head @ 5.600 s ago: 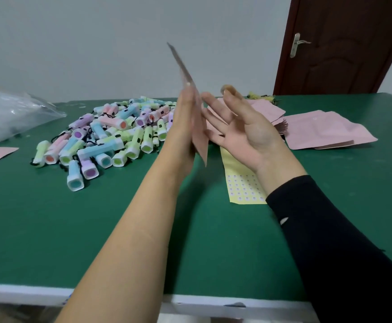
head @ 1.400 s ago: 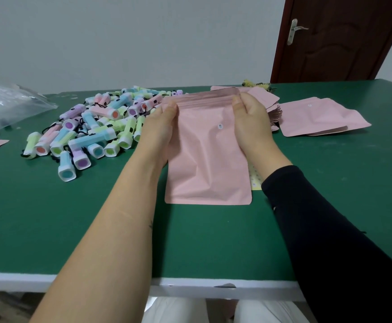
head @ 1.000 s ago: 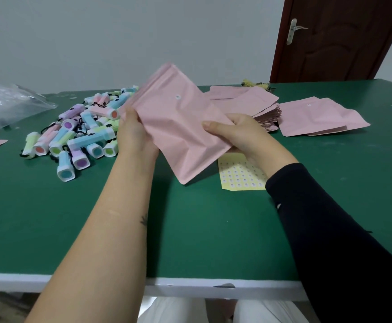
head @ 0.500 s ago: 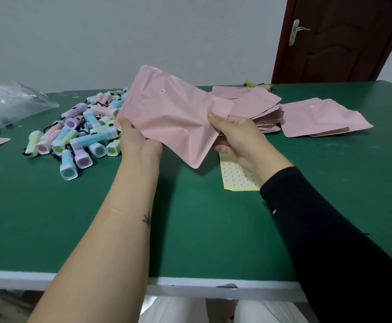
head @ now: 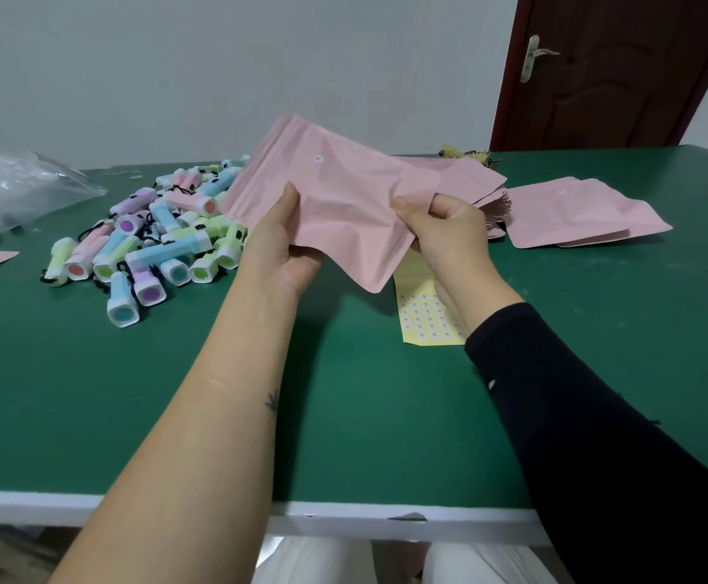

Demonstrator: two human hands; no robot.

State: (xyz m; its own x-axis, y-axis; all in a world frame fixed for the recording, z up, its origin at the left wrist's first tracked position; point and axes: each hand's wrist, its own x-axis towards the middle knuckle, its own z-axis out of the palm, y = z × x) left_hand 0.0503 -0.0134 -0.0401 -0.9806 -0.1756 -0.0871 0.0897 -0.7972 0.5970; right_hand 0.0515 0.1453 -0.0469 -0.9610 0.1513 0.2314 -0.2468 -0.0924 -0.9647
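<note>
The pouch (head: 344, 204) has swung up off the desk (head: 344, 415) and now slants in the air. Its top is up-left and 1 bottom corner points down over the sticker sheet (head: 424, 318). The left grip (head: 278, 250) pinches its lower-left part, thumb on the front. The right grip (head: 449, 233) pinches its right edge, fingers curled. Flashlights (head: 154, 233) crowd just left of the left grip, and a pouch stack (head: 491, 200) sits just behind the right. Green desk runs from beneath the pouch to the white near edge.
</note>
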